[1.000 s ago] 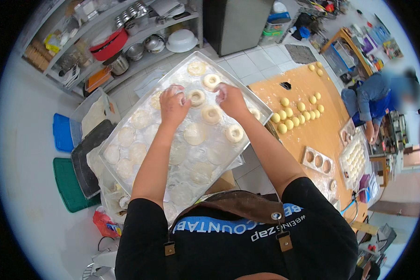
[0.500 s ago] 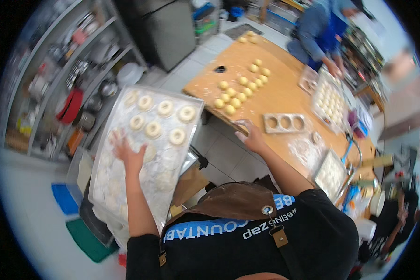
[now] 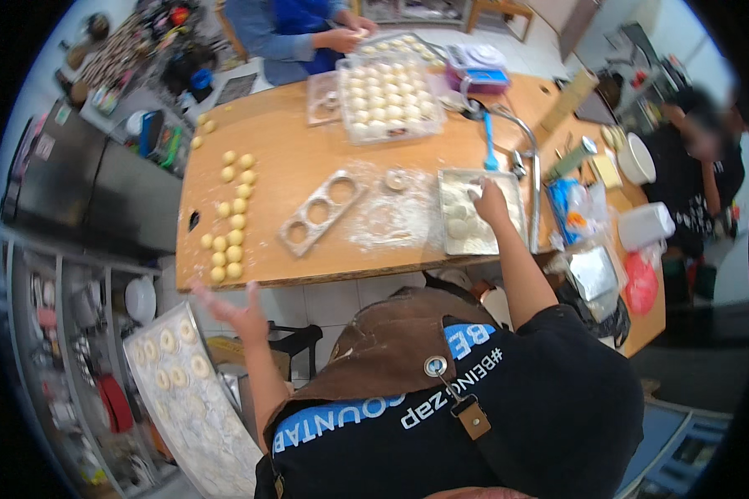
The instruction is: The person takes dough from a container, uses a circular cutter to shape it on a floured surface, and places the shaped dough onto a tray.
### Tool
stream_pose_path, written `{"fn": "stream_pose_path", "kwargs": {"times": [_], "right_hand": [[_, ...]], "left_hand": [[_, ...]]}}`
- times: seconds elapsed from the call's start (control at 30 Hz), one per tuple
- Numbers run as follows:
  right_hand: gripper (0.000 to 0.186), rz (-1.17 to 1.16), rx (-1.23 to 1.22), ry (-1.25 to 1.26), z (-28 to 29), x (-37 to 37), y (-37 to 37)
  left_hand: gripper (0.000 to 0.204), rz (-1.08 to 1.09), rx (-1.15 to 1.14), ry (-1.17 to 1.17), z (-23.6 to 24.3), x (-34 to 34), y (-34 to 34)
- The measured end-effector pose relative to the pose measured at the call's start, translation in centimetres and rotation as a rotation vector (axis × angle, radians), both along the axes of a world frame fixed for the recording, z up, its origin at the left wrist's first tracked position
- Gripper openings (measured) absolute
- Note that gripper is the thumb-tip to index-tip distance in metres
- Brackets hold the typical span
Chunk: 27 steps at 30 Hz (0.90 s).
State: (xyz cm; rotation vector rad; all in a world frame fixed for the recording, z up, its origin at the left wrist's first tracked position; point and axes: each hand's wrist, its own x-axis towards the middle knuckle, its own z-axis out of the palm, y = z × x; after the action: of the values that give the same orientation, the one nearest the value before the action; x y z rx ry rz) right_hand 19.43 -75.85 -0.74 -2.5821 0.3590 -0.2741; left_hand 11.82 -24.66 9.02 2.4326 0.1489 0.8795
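Note:
My right hand (image 3: 493, 205) reaches over a small metal tray (image 3: 481, 247) dusted with white flour. Its fingers are apart and slightly bent, with nothing visible in them. Pale floured dough rounds (image 3: 458, 227) lie in that tray beside the fingertips. My left hand (image 3: 235, 314) is in the air just off the table's front edge, fingers spread and holding nothing. Below and left of it is a large floured tray (image 3: 195, 416) with ring-shaped dough pieces (image 3: 168, 340). Nearby on the table lie yellowish dough balls (image 3: 234, 253) in loose rows.
On the wooden table (image 3: 279, 166) are a mould with three round holes (image 3: 318, 214), a dough ring (image 3: 395, 180), a box of dough balls (image 3: 389, 98), a blue brush (image 3: 490, 141) and a rolling pin (image 3: 567, 100). A co-worker (image 3: 295, 37) handles dough at the far side.
The view has turned right toward the table. My left hand has come away from the large tray of dough rings. My right hand has left the table edge and reached the small floured tray.

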Motion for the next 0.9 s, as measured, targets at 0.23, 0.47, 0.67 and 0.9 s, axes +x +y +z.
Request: {"fn": "stream_pose_path", "kwargs": {"times": [0.23, 0.47, 0.67, 0.9], "right_hand": [[0.026, -0.298, 0.124, 0.075, -1.4, -4.5, -9.7], [0.026, 0.065, 0.078, 0.189, -2.6, -1.9, -8.9], [0.032, 0.226, 0.077, 0.29, -6.8, 2.1, -5.7], [0.042, 0.425, -0.214, 0.308, -2.3, 1.9, -8.6]], "left_hand": [[0.11, -0.242, 0.182, 0.427, -5.8, 6.4, -14.6], [0.11, -0.304, 0.201, 0.568, -6.1, 9.1, -18.5], [0.106, -0.34, 0.219, 0.552, -5.5, 9.4, -20.4], [0.105, -0.242, 0.206, 0.605, -6.1, 7.6, -18.4]]}}
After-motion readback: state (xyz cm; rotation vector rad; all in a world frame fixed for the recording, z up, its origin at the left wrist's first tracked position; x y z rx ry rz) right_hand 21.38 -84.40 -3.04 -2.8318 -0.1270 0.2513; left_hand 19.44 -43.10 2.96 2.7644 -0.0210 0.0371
